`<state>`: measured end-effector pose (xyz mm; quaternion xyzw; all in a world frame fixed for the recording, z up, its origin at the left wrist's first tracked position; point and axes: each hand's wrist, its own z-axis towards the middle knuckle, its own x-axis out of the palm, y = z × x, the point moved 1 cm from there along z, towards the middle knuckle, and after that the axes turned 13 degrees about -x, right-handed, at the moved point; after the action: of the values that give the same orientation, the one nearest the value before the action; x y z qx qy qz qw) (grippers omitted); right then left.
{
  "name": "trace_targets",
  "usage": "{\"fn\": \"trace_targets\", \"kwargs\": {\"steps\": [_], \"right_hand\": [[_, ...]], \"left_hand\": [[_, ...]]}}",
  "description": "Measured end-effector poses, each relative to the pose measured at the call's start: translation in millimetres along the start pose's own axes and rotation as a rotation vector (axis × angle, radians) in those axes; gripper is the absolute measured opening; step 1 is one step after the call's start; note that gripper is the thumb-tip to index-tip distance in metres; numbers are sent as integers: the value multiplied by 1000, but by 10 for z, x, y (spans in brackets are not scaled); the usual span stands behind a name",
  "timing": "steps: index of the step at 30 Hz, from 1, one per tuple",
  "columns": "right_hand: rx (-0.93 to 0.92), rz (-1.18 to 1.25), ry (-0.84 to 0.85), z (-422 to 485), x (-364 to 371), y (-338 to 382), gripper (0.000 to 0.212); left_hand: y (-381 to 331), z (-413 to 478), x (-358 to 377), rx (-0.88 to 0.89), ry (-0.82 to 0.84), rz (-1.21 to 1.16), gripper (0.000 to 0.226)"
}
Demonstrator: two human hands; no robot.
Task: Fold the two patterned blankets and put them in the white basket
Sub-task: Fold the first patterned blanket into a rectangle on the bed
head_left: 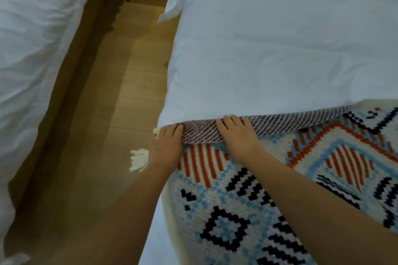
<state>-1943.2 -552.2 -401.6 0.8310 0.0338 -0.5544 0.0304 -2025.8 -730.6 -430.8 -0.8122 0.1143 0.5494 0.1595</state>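
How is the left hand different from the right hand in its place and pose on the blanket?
The left hand sits at the corner of the patterned blanket, beside the white tassel; the right hand sits further in along the turned-over edge. Both lie palm down on that rolled-back edge, over the white bed.

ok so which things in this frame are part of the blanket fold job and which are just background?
In the job:
- patterned blanket, far edge turned back
- left hand and right hand, both pressing on that turned edge
- white tassel at the blanket's corner

Just there:
- white bed under the blanket
- second bed
- wooden floor

The white basket is out of view.
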Motion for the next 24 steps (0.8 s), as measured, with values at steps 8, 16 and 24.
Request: {"fn": "trace_targets", "kwargs": {"steps": [8,16,24], "right_hand": [[236,23,-193,270,-450,-686,25],[449,0,-402,620,-1094,-1593,20],[641,157,-357,1126,-897,-2273,11]], "left_hand": [[-97,628,-541,-43,46,-118,16],[-769,1539,-1496,84,-277,-12,18],[-1303,2317,-1416,18,-261,-40,30]]}}
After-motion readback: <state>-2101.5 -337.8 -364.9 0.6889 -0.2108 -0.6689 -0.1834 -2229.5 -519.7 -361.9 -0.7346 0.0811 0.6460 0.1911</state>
